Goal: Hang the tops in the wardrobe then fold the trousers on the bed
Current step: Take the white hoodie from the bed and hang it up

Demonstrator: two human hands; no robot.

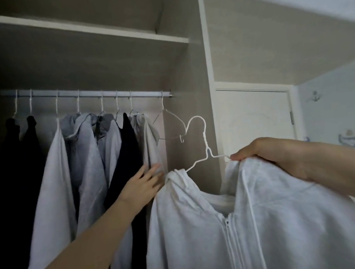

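Observation:
A light grey zip hoodie (273, 222) with blue lettering hangs on a white wire hanger (204, 138), held up in front of the open wardrobe. My right hand (274, 157) grips the hanger's right arm together with the hoodie's shoulder. My left hand (144, 185) has its fingers spread and presses against the grey top (149, 140) hanging at the right end of the row. The silver rail (98, 93) carries several grey and black tops. The hanger's hook sits below the rail, off it.
An empty wire hanger (169, 124) hangs at the rail's right end, beside the wardrobe's side panel (192, 112). A white shelf (81, 29) runs above the rail. A closed white door (253, 116) stands to the right.

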